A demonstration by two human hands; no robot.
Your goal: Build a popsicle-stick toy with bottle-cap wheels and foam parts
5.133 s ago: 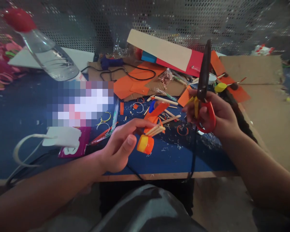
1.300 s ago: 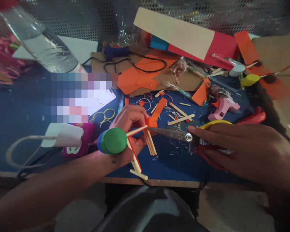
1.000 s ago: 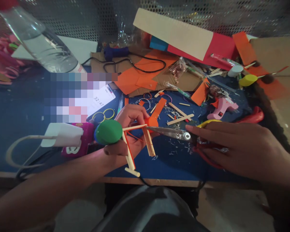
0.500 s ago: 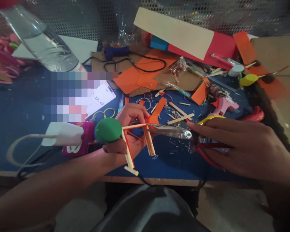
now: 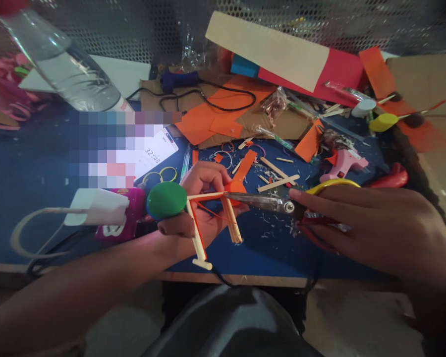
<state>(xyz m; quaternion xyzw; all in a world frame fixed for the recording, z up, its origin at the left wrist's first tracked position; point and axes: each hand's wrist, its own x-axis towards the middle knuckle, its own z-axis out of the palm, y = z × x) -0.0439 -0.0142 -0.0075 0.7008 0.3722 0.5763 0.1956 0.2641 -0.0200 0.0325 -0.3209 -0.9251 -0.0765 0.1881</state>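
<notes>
My left hand is closed around a small frame of wooden sticks with orange strips along it. A green round cap sits at the frame's left corner, beside my thumb. Several sticks bundled together hang down on the frame's right side. My right hand grips the scissors by their yellow and red handles. The scissors' blades are together, with the tips at the frame's upper right corner, by an orange paper piece. Whether the blades pinch anything there is hard to see.
Craft sticks and white scraps lie beyond my hands. A pink glue gun is at the right. On the left stand a water bottle and a white charger in a magenta socket block; a lit phone lies near them.
The scissor blades have closed from slightly parted to together, and the fingers of my right hand have drawn in on the handles. The stick frame has barely shifted.
</notes>
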